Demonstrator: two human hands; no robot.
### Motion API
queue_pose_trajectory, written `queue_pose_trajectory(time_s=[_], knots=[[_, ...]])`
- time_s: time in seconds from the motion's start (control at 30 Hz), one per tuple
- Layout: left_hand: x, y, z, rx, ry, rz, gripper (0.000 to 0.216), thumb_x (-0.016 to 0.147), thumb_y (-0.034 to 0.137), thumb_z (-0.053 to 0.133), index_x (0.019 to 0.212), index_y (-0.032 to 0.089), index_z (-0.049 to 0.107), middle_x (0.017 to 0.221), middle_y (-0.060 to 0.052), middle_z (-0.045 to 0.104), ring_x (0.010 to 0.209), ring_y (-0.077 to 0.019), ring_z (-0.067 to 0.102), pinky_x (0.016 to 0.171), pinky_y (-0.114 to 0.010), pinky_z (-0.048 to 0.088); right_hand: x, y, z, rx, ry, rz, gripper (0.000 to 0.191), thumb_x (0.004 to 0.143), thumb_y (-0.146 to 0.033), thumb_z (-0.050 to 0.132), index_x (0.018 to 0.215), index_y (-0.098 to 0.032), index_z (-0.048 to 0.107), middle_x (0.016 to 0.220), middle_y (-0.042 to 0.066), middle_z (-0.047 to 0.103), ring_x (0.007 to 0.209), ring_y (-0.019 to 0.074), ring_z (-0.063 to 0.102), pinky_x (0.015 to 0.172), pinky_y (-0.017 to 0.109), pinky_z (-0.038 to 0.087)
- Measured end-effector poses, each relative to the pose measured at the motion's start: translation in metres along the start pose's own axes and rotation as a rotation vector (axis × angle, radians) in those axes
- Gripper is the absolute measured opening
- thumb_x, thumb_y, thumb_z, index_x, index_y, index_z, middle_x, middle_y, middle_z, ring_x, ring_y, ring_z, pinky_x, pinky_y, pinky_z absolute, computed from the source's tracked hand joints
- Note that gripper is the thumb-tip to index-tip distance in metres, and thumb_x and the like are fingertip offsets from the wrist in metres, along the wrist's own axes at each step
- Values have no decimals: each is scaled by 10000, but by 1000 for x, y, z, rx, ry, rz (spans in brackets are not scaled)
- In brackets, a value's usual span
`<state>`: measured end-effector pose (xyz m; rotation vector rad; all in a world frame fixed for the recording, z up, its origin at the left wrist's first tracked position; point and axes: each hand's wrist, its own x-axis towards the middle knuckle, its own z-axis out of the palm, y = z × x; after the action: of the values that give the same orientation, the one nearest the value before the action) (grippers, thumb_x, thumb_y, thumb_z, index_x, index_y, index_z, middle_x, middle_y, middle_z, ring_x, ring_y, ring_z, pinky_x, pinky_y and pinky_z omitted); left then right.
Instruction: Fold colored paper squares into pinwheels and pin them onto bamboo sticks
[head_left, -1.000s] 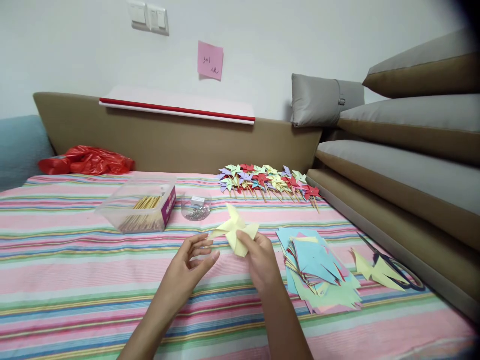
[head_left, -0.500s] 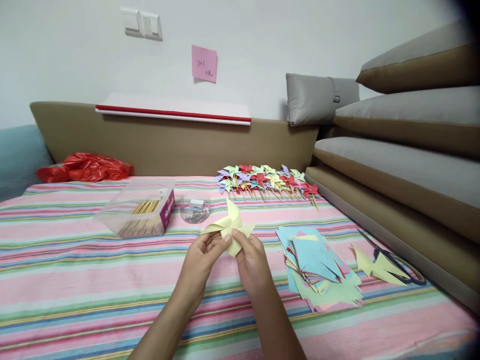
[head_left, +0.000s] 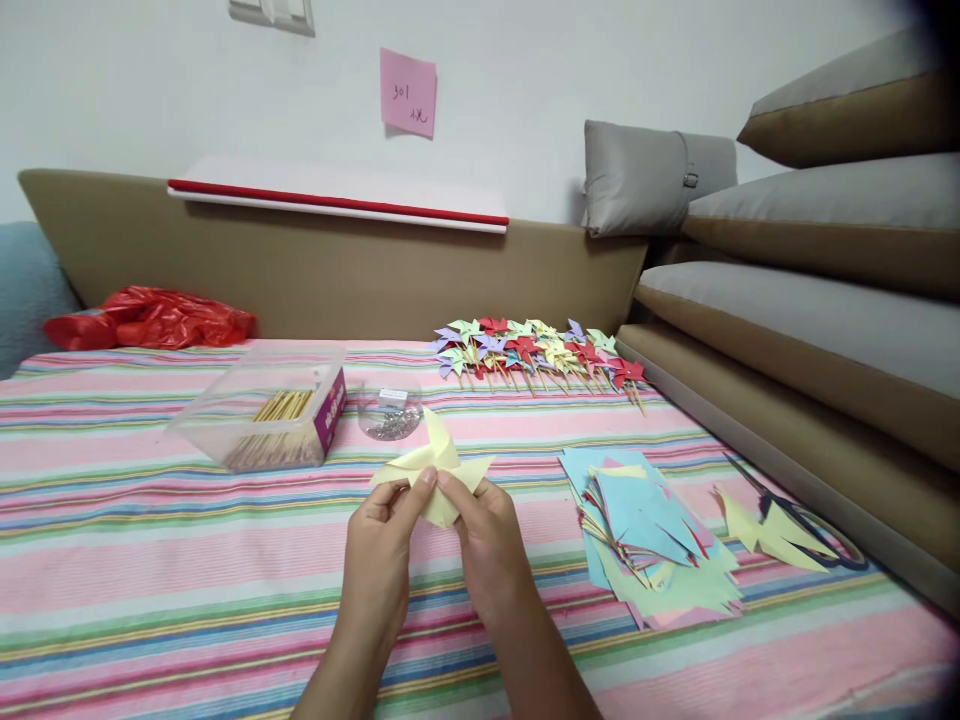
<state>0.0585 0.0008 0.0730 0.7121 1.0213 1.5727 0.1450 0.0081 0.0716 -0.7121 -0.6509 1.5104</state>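
Note:
Both hands pinch a pale yellow paper pinwheel (head_left: 435,465) just above the striped cloth. My left hand (head_left: 382,555) grips its centre from the left with thumb and forefinger. My right hand (head_left: 484,545) holds it from the right, fingers closed on the lower blade. Right of my hands lies a stack of cut coloured paper squares (head_left: 649,535). A clear box of wooden sticks (head_left: 262,415) and a small clear tub of pins (head_left: 388,415) stand just behind the pinwheel.
A row of finished coloured pinwheels (head_left: 536,355) lies at the back of the striped cloth (head_left: 150,560). Black scissors (head_left: 806,515) rest on yellow paper scraps (head_left: 765,530) at the right. A red plastic bag (head_left: 146,318) sits far left. Sofa cushions (head_left: 810,320) rise along the right.
My left hand came in from the left and closed on the pinwheel beside my right hand. Both hands and the pinwheel then shifted slightly left.

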Motion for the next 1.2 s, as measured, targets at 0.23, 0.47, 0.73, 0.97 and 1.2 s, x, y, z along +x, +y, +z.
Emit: queue_pose_trajectory(time_s=[0.23,0.47,0.73,0.97,1.2], knots=[[0,12,-9,-59,24,-36,347,669,371,890,889,135,762,897,-50,736,877,-167,635,766,-233,515,1,-7,-1,-122,57,-72,322,851,-475,660,955,-174,708,952,74,749,902,229,685,805,344,550],[0,19,-17,-107,78,-81,316,632,335,912,819,129,761,811,-32,725,748,-127,635,645,-187,510,-4,-13,-15,-869,-167,-615,574,897,-125,483,1447,-283,436,1399,103,506,1186,219,562,1024,400,469],[2,22,-28,-47,102,-54,335,606,359,919,778,129,746,748,-10,696,682,-113,598,616,-194,480,-8,-8,-12,-1069,-258,-659,223,814,-109,664,949,-259,761,1485,77,398,1261,258,506,1074,412,407],[0,20,-27,23,104,-42,336,596,370,919,774,144,744,747,-12,696,719,-134,598,660,-214,475,-6,-14,-12,-912,-171,-573,109,889,-253,671,847,-242,771,1303,101,586,1283,264,527,1050,409,421],[-4,15,-20,70,53,-42,317,591,366,920,725,154,726,764,-11,697,726,-133,582,669,-213,464,-4,-10,-11,-781,-29,-464,55,831,-261,713,817,-219,746,1177,101,619,1178,256,590,894,356,528]])
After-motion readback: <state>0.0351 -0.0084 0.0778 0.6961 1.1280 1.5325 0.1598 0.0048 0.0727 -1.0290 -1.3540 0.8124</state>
